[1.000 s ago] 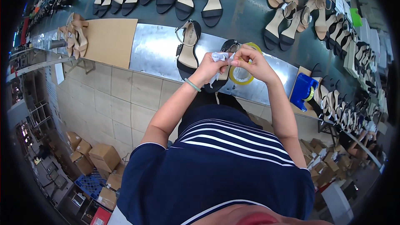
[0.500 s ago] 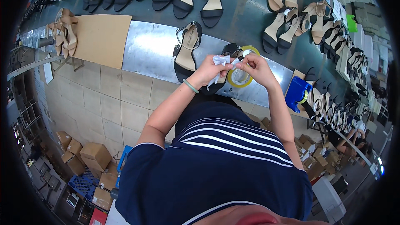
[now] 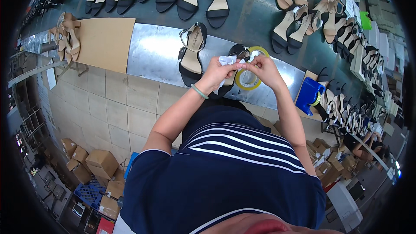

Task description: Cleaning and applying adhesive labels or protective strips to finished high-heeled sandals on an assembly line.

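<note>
My left hand [image 3: 215, 74], a pale green bangle on its wrist, is closed around a crumpled piece of thin white paper [image 3: 226, 60]. My right hand [image 3: 267, 73] meets it fingertip to fingertip, pinching a small white bit of the same paper. Beneath the hands lies a black sandal [image 3: 239, 50], mostly covered by them. Its mate, a black sandal [image 3: 191, 62] with a beige insole and ankle strap, rests on the metal bench left of my left hand. A yellow-rimmed roll of clear tape [image 3: 247, 88] lies under my right hand.
Rows of black sandals [image 3: 187, 6] line the far side of the bench. A cardboard sheet [image 3: 106, 43] and beige sandals [image 3: 69, 37] are at the left. A blue tape dispenser [image 3: 308, 96] stands at the right edge. Cardboard boxes [image 3: 102, 163] are stacked on the floor.
My hands have drawn closer, so their fingertips now meet at the paper. The paper has shifted slightly in my left hand. The sandals and the tape have stayed in place.
</note>
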### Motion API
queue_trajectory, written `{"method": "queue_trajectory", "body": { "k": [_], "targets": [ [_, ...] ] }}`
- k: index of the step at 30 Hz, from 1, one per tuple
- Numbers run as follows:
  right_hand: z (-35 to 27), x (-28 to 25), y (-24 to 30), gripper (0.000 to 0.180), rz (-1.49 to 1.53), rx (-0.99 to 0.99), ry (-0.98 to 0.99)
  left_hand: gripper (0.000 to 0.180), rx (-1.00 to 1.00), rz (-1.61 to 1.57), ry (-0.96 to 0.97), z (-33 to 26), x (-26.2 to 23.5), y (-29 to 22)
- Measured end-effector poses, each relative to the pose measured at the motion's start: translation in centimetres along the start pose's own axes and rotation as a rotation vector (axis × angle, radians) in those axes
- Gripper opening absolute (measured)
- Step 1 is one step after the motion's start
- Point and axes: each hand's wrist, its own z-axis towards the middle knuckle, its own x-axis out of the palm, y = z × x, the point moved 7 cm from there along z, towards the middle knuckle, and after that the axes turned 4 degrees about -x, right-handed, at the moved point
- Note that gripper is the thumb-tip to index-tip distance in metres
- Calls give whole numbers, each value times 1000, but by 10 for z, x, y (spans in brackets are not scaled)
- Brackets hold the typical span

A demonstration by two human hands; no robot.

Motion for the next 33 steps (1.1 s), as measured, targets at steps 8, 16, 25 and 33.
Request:
{"method": "queue_trajectory", "body": {
  "k": [8, 16, 25, 33],
  "targets": [
    [-64, -18, 1, 23, 407, 21, -355, 19, 37, -12, -63, -6, -2, 6],
    [-54, 39, 4, 27, 864, 183, -310, 18, 44, -62, -113, -6, 7, 11],
    [-33, 73, -17, 23, 1362, 499, -189, 26, 204, -23, -141, -13, 5, 4],
    [-28, 71, -22, 22, 1329, 490, -190, 26, 145, -15, -111, -25, -12, -3]
  ]
}}
